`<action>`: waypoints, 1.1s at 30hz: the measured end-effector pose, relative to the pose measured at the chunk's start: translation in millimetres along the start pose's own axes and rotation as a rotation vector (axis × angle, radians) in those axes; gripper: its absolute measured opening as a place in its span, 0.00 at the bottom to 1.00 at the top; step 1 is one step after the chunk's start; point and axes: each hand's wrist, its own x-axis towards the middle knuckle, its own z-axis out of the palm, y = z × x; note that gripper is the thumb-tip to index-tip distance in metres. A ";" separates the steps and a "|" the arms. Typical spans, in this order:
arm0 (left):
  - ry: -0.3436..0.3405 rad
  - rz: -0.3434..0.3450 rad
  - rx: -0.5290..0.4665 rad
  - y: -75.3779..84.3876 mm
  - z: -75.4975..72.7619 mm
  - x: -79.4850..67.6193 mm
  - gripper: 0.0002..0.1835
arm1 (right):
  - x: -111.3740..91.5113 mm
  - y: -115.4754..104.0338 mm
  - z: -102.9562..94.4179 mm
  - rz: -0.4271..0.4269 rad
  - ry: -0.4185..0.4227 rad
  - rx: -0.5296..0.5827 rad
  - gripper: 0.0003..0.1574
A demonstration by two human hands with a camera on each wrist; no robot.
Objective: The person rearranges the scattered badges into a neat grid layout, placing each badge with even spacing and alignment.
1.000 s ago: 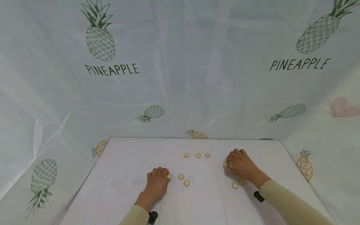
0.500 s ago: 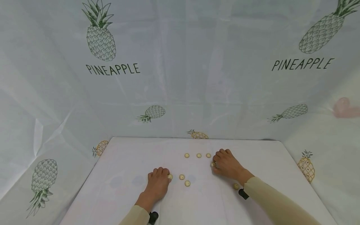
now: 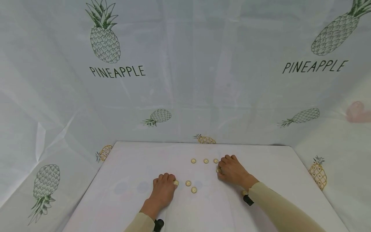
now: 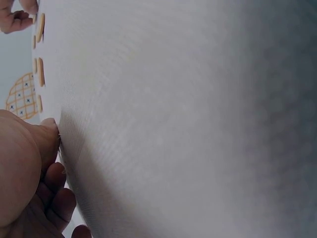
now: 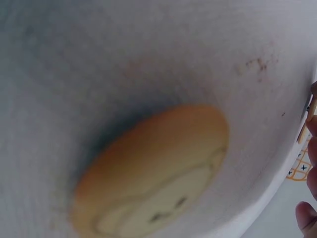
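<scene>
On the white table my left hand (image 3: 164,189) pinches a small round wooden disc (image 3: 176,182) at its fingertips, low against the cloth. In the left wrist view the thumb hides that disc. My right hand (image 3: 234,170) holds a similar disc (image 3: 218,170) between thumb and fingers, just in front of the right end of a row. The row is made of a left disc (image 3: 193,160), a middle disc (image 3: 206,160) and a right disc (image 3: 215,160). Between the hands lie two loose discs, one (image 3: 188,183) slightly behind the other (image 3: 194,190).
Below the right wrist lies another disc (image 3: 244,192), partly covered by the sleeve; a large close disc (image 5: 153,173) with a drawn face fills the right wrist view. A pineapple-print curtain (image 3: 185,80) surrounds the white table (image 3: 130,164).
My right hand has slid left with its disc to the row's right end, then nearly stopped. Its sleeve now covers one of the two discs seen near it. The left hand stays put.
</scene>
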 end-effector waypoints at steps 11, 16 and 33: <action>-0.005 -0.005 -0.007 -0.3 0.0 0.1 0.12 | 0.1 -2.2 1.7 0.017 -0.031 0.019 0.13; -0.004 -0.007 -0.005 0.0 0.0 -0.5 0.12 | 0.9 -2.3 3.7 0.033 -0.051 0.037 0.13; -0.011 -0.017 -0.006 0.6 0.3 -0.4 0.13 | 0.7 -2.5 2.5 0.044 -0.022 0.032 0.14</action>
